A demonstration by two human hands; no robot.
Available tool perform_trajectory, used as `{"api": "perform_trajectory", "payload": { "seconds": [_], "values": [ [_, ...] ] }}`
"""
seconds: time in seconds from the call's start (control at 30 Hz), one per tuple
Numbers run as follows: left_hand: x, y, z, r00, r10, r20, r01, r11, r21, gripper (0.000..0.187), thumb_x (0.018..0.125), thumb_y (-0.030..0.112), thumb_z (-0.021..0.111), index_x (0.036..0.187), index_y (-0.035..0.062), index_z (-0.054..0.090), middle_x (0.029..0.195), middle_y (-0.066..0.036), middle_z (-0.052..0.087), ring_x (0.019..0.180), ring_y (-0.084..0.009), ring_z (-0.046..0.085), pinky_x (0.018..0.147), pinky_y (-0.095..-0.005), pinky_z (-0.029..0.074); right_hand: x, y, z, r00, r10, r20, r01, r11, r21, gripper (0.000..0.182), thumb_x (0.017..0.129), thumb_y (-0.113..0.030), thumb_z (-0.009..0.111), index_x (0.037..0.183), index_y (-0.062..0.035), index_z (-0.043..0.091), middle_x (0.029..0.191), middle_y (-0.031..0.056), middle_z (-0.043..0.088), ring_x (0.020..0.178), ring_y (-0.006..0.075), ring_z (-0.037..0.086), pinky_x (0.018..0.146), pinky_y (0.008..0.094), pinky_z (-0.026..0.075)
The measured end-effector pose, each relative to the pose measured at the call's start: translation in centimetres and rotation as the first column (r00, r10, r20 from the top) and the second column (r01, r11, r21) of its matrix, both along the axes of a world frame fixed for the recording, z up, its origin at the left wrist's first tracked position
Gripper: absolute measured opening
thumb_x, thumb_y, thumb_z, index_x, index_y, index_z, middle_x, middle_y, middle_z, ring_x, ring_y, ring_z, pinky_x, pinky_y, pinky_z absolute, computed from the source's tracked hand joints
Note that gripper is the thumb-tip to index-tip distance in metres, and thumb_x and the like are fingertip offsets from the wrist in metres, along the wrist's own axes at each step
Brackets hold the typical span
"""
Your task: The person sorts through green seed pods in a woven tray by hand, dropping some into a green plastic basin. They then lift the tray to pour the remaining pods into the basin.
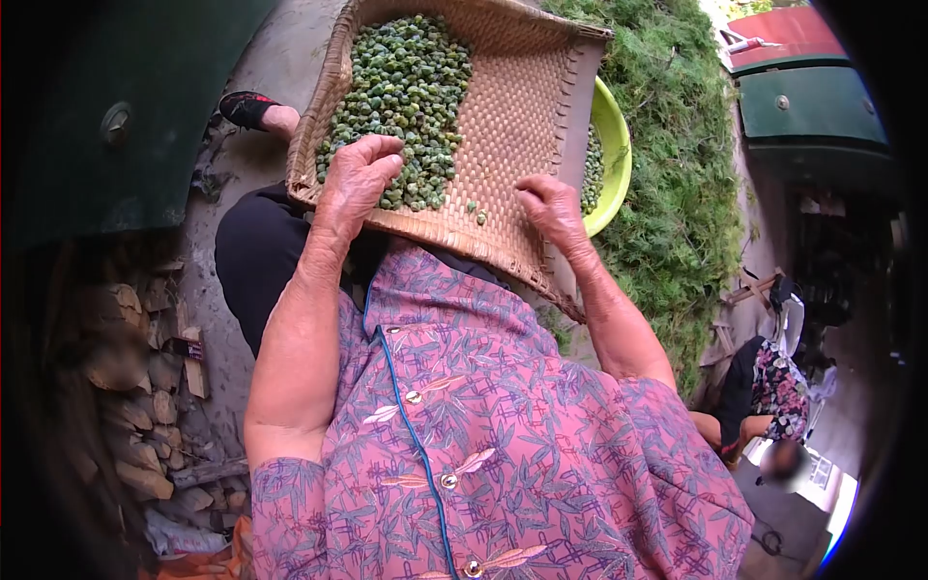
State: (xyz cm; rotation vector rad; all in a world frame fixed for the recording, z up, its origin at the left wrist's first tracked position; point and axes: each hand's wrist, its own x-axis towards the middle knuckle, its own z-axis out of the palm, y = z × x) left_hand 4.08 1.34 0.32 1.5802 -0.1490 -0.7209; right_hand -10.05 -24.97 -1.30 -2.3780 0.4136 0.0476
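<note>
A woven basket tray (517, 126) tilts across the lap, with a heap of small green cones or fruits (401, 87) along its left side. My left hand (360, 179) is over the lower left of the heap, fingers curled together; whatever they may hold is hidden. At the tray's right side, my right hand (551, 205) has its fingers bent in with thumb and fingertips close; I cannot make out anything between them. A few loose green pieces (480, 217) lie on the bare weave between the hands.
A yellow-green basin (611, 155) holding similar green pieces stands right of the tray. Leafy green branches (667, 164) cover the ground beyond it. Split firewood (145, 478) is stacked at lower left. Another person (773, 396) sits at far right. A dark green panel (126, 58) borders the left.
</note>
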Motion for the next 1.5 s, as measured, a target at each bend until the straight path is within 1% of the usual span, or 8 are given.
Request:
{"api": "perform_trajectory", "payload": {
  "seconds": [0.27,0.43,0.6,0.73,0.9,1.07,1.27,1.5],
  "values": [
    [-0.1,0.1,-0.4,1.0,0.011,0.022,-0.01,1.0,-0.006,0.028,0.086,0.01,0.058,0.111,-0.0016,0.059,0.097,-0.006,0.065,0.081,-0.0095,0.058,0.073,-0.0237,0.047,1.6,6.0,-1.0,0.945,0.281,-0.166,-0.303,0.945,-0.124,0.025,0.08,-0.02,0.064,0.1,-0.0058,0.061,0.094,0.0176,0.054,0.093,0.0349,0.056,0.08,0.0429,0.046],
    [-0.2,0.2,-0.6,0.995,0.01,0.103,-0.011,1.0,0.007,0.025,0.086,0.007,0.056,0.109,-0.0015,0.06,0.096,-0.006,0.065,0.08,-0.0093,0.058,0.072,-0.0228,0.047,1.5,4.6,-2.0,0.958,0.271,-0.094,-0.278,0.957,-0.081,0.015,0.076,-0.01,0.061,0.09,-0.004,0.063,0.088,0.0164,0.058,0.089,0.0333,0.057,0.08,0.0404,0.046],
    [-0.5,0.2,0.2,0.978,0.205,0.034,-0.2,0.973,-0.119,0.021,0.084,0.003,0.057,0.102,-0.0034,0.063,0.09,-0.007,0.067,0.077,-0.0108,0.062,0.071,-0.023,0.05,-0.1,-0.9,-0.7,0.966,-0.021,0.258,0.073,0.978,-0.196,0.015,0.077,-0.003,0.058,0.091,-0.0035,0.064,0.085,0.0123,0.06,0.08,0.0252,0.061,0.073,0.033,0.049],
    [-0.6,0.1,0.6,0.937,0.346,0.059,-0.334,0.931,-0.149,0.019,0.086,0.002,0.055,0.102,-0.0027,0.063,0.086,-0.005,0.066,0.073,-0.0085,0.06,0.067,-0.0214,0.05,-1.9,-7.2,0.3,0.935,-0.239,0.263,0.321,0.887,-0.333,0.021,0.078,-0.004,0.057,0.097,-0.0042,0.065,0.092,0.0122,0.063,0.085,0.0246,0.062,0.078,0.0335,0.05],
    [-0.1,1.2,1.0,0.865,0.423,0.268,-0.416,0.905,-0.084,0.017,0.086,0.0,0.055,0.1,-0.0013,0.065,0.086,-0.005,0.067,0.076,-0.0092,0.061,0.069,-0.0219,0.05,-3.2,-10.9,-0.3,0.923,-0.245,0.297,0.371,0.772,-0.516,0.022,0.078,-0.006,0.06,0.099,-0.005,0.066,0.094,0.0122,0.063,0.088,0.0253,0.062,0.08,0.0343,0.049],
    [0.1,2.1,1.2,0.79,0.465,0.398,-0.467,0.879,-0.099,0.017,0.086,0.0,0.054,0.099,-0.003,0.064,0.085,-0.005,0.067,0.076,-0.0107,0.062,0.071,-0.0221,0.05,-0.8,-7.3,-1.7,0.935,-0.156,0.319,0.261,0.911,-0.319,0.017,0.079,-0.01,0.062,0.093,-0.0032,0.066,0.085,0.0109,0.062,0.071,0.0208,0.061,0.07,0.0307,0.049],
    [-0.5,2.6,1.6,0.821,0.469,0.326,-0.468,0.88,-0.088,0.016,0.086,0.0,0.055,0.099,-0.0027,0.064,0.085,-0.005,0.066,0.074,-0.01,0.061,0.069,-0.0221,0.049,5.5,1.8,-3.4,0.956,-0.066,0.285,0.072,0.997,-0.009,0.012,0.076,-0.011,0.063,0.083,-0.0029,0.067,0.082,0.0147,0.063,0.081,0.0288,0.061,0.076,0.0364,0.048],
    [-0.9,2.7,1.5,0.838,0.377,0.395,-0.409,0.913,-0.003,0.017,0.083,0.002,0.058,0.098,0.0004,0.066,0.085,-0.008,0.069,0.08,-0.0128,0.065,0.073,-0.026,0.051,9.0,5.1,-6.6,0.959,0.034,0.28,-0.011,0.996,-0.083,0.013,0.073,-0.01,0.064,0.084,-0.0038,0.067,0.083,0.0181,0.061,0.085,0.0325,0.059,0.078,0.0401,0.047]
  ]
}}
